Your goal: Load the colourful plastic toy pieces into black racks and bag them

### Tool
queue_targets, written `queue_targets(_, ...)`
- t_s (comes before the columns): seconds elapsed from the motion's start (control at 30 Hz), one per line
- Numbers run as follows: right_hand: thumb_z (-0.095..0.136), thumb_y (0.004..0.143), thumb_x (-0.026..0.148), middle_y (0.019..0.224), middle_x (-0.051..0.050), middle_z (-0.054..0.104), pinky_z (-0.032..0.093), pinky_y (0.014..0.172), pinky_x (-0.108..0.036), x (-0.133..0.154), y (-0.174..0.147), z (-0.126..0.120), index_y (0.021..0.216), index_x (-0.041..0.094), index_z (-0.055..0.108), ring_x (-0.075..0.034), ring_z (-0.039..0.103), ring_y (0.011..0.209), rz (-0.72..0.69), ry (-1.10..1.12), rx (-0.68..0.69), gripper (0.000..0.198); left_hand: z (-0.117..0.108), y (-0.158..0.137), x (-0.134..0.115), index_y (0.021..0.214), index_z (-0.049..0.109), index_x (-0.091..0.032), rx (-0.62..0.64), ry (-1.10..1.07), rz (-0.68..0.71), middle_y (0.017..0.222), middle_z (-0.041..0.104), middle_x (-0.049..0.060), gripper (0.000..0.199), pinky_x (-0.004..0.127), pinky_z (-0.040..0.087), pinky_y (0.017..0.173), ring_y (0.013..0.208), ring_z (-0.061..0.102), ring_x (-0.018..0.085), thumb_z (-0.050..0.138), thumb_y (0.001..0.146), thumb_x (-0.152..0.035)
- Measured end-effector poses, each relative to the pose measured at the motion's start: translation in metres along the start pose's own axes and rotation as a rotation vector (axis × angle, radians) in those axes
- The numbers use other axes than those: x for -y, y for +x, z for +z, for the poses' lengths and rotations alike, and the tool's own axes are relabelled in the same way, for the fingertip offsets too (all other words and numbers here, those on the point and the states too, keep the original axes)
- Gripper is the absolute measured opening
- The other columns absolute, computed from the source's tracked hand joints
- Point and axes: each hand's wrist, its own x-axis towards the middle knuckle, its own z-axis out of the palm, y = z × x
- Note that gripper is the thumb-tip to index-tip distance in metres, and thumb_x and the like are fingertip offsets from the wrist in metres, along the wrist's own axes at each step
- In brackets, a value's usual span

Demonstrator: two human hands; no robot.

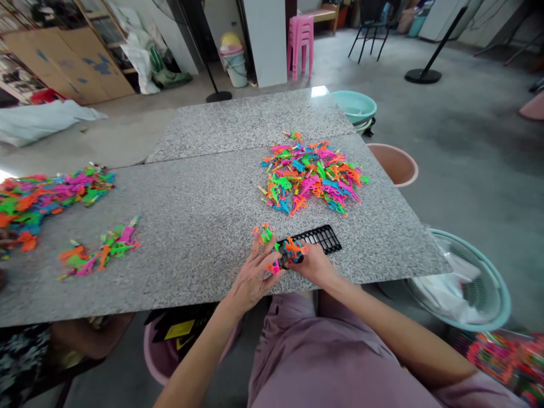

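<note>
A black grid tray (325, 238) lies at the table's near edge, its left end partly hidden by my hands. My left hand (250, 279) curls over that end, its fingers around small plastic toy guns; a green toy gun (266, 234) shows past the fingertips and a pink piece (276, 267) near the thumb. Beside it, my right hand (313, 263) is closed on an orange and blue toy gun (293, 248). Just beyond the tray spreads a large pile of bright toy guns (310, 181).
To the left on the speckled stone table (191, 226) are a small group of toy guns (102, 249) and a bigger heap (46, 195); another person's arm (91, 337) shows there. Basins (393, 164) and a basket (497, 283) stand along the right edge; a pink tub (155, 357) sits below.
</note>
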Motion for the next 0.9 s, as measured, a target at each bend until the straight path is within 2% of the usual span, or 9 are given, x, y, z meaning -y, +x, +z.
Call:
queue_targets(0.1,0.073,0.075,0.026,0.078,-0.001,0.068,0.037,0.062,-0.023,-0.001,-0.006,0.005,0.088,0.021,0.063,-0.019,0.065,0.075,0.045,0.038,-0.039,0.016,-0.001,0.0,-0.002,0.119,0.052,-0.018,0.016,0.003,-0.01,0.151,0.042,0.014,0.026,0.06,0.027,0.116,0.149,-0.005,0.03,0.055,0.094,-0.021)
queue_targets(0.33,0.07,0.077,0.024,0.08,-0.001,0.07,0.037,0.061,-0.022,0.002,-0.008,0.005,0.09,0.021,0.062,-0.018,0.065,0.073,0.055,0.078,-0.02,0.016,-0.002,0.001,0.0,0.12,0.053,-0.018,0.005,-0.011,-0.002,0.151,0.042,0.014,0.027,0.057,0.028,0.117,0.149,0.001,0.029,0.056,0.093,-0.02)
queue_targets(0.47,0.064,0.083,0.023,0.079,-0.003,0.069,0.035,0.06,-0.023,0.006,-0.009,0.008,0.096,0.018,0.06,-0.019,0.065,0.074,0.048,-0.037,0.032,0.015,0.0,0.001,0.004,0.122,0.053,-0.018,0.021,-0.018,0.002,0.152,0.041,0.014,0.031,0.057,0.026,0.118,0.15,0.002,0.029,0.058,0.091,-0.018)
queue_targets(0.53,0.058,0.086,0.018,0.082,-0.004,0.069,0.035,0.06,-0.024,0.01,-0.01,0.01,0.1,0.017,0.057,-0.019,0.065,0.075,0.024,-0.101,0.063,0.014,0.001,0.001,0.004,0.122,0.053,-0.018,0.026,-0.024,-0.002,0.152,0.04,0.013,0.031,0.057,0.027,0.118,0.149,0.001,0.029,0.057,0.092,-0.018)
queue_targets(0.63,0.056,0.084,0.011,0.092,-0.007,0.069,0.037,0.064,-0.024,0.015,-0.008,0.008,0.107,0.016,0.052,-0.019,0.066,0.08,-0.032,-0.127,0.129,0.024,0.003,0.002,0.003,0.123,0.052,-0.019,-0.003,-0.038,-0.004,0.153,0.039,0.012,0.031,0.056,0.029,0.117,0.149,-0.002,0.029,0.056,0.092,-0.018)
queue_targets(0.77,0.056,0.081,0.008,0.097,-0.011,0.069,0.041,0.069,-0.025,0.016,-0.001,0.005,0.113,0.013,0.052,-0.021,0.066,0.087,-0.077,-0.16,0.207,0.032,0.007,0.006,-0.003,0.141,0.04,-0.02,-0.027,-0.019,-0.019,0.152,0.04,0.012,0.053,0.057,0.03,0.117,0.149,-0.004,0.03,0.059,0.092,-0.022)
queue_targets(0.83,0.053,0.08,0.005,0.098,-0.013,0.069,0.043,0.072,-0.027,0.015,0.003,0.009,0.112,0.011,0.055,-0.022,0.066,0.089,-0.138,-0.194,0.212,0.032,0.01,0.009,-0.003,0.142,0.043,-0.021,-0.061,0.02,-0.034,0.15,0.044,0.011,0.057,0.057,0.033,0.115,0.149,-0.001,0.032,0.064,0.089,-0.029)
queue_targets(0.9,0.052,0.08,0.005,0.098,-0.013,0.07,0.044,0.074,-0.027,0.015,0.007,0.015,0.108,0.01,0.059,-0.022,0.066,0.09,-0.209,-0.191,0.204,0.03,0.014,0.012,-0.001,0.134,0.052,-0.021,-0.143,0.047,-0.038,0.145,0.05,0.011,0.051,0.057,0.036,0.114,0.149,0.004,0.033,0.068,0.087,-0.031)
